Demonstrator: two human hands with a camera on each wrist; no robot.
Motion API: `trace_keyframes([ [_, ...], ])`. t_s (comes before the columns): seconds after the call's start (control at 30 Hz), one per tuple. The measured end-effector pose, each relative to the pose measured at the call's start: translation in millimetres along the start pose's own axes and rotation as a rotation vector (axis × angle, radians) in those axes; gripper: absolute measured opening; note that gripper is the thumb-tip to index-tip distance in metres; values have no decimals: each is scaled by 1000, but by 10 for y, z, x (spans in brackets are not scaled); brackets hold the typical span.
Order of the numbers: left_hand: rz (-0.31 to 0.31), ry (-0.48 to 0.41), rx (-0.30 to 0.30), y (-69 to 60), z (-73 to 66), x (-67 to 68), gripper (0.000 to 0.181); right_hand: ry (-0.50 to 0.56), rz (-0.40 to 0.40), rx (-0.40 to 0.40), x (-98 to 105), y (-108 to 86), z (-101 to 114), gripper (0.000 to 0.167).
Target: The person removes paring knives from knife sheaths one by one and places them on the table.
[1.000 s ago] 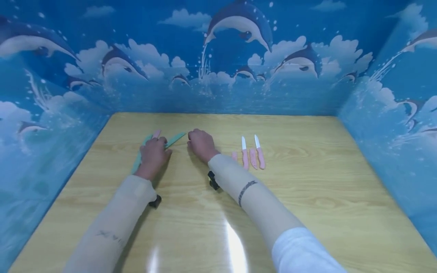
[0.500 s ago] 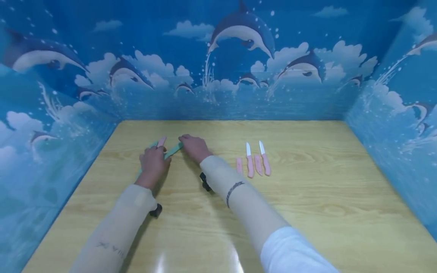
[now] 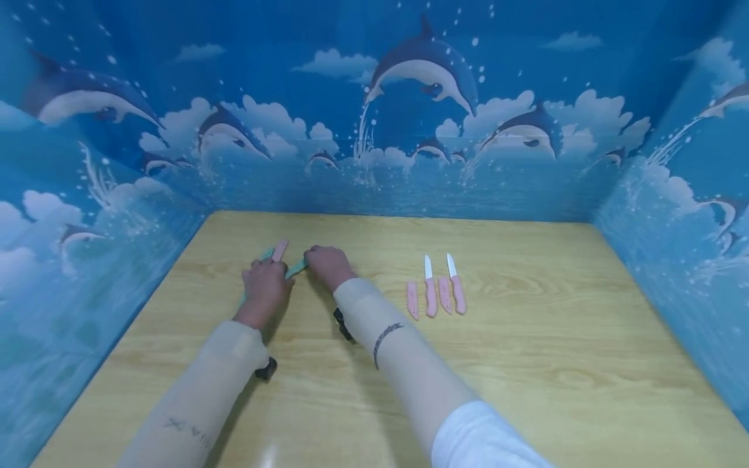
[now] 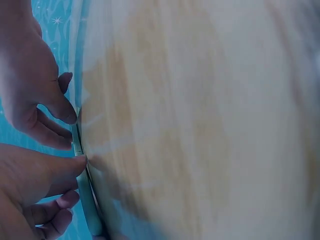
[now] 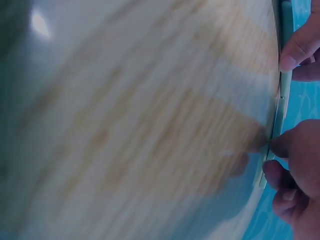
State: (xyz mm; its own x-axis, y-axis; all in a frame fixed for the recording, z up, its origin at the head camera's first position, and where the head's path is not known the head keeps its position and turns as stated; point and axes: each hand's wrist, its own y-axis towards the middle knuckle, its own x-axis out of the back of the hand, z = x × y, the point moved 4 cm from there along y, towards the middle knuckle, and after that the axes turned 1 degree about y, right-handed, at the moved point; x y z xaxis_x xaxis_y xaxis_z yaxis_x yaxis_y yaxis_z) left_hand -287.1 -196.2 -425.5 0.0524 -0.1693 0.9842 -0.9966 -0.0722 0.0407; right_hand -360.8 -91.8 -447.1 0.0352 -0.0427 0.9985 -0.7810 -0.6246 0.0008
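Note:
My left hand (image 3: 264,291) pinches the thicker green handle (image 4: 88,200) of what looks like a knife, its blade not visible. Thumb and fingers of my right hand (image 3: 329,266) grip the slimmer green sheath (image 3: 296,268) that continues from it. In both wrist views the two green parts lie end to end in line, low over the table. Another green strip (image 3: 266,254) shows behind the left hand, which covers most of it. Beside it sticks out a pink piece (image 3: 280,250), its lower end hidden by the fingers.
To the right lie two pink-handled knives (image 3: 431,298) (image 3: 458,296) with bare blades pointing away. Two pink sheaths (image 3: 412,300) (image 3: 445,296) lie alongside them. Dolphin-printed walls (image 3: 374,182) border the wooden table (image 3: 526,364) at the back and both sides.
My right hand has moved left from just past the green strip's tip and now grips that end. The left hand stays over the green and pink pieces. The head view has tilted up slightly.

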Motion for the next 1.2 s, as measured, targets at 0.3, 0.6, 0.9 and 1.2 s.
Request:
trace_keyframes([
  [0.3, -11, -33, -35, -12, -75, -41, 22, -86, 21, -6, 83, -152, -15, 21],
  [0.6, -18, -26, -69, -19, -132, -72, 20, -118, -19, 34, 56, -182, -97, 20],
  [0.9, -43, -84, -148, 30, -212, 28, 17, -164, -46, 132, 190, -272, -258, 19],
  [1.2, -36, -83, -248, -125, -358, 131, 16, -66, -20, 190, 297, -516, -389, 15],
])
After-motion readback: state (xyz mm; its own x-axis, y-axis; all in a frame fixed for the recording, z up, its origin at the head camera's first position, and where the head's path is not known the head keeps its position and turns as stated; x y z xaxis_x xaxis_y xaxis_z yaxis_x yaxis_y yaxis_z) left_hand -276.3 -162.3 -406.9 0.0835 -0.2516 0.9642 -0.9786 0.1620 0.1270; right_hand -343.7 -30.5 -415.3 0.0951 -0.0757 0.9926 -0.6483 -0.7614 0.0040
